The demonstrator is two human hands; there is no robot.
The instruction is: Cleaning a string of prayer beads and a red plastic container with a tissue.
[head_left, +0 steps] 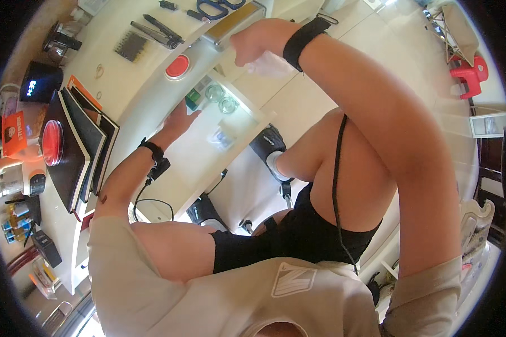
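My left hand [178,123] reaches over an open white drawer [185,177], fingers apart, close to a green box [192,96]; no object shows in its grasp. Two clear glass jars [221,99] and a small clear plastic packet [222,138] lie in the drawer. My right hand [255,41] is curled beside a metal-framed case [234,25] at the desk's edge. Something pale and translucent [272,65] shows blurred under it; whether the hand grips this is unclear. A round red-topped container [177,67] lies between the hands, on the desk's front edge.
Scissors [213,8], pens [162,29] and a dark bristled brush [130,45] lie on the desk. Black notebooks [69,147] with a red round container [52,143] on top stand left, near a digital clock [41,82]. A black cable [336,181] crosses my thigh. A red stool [472,76] stands far right.
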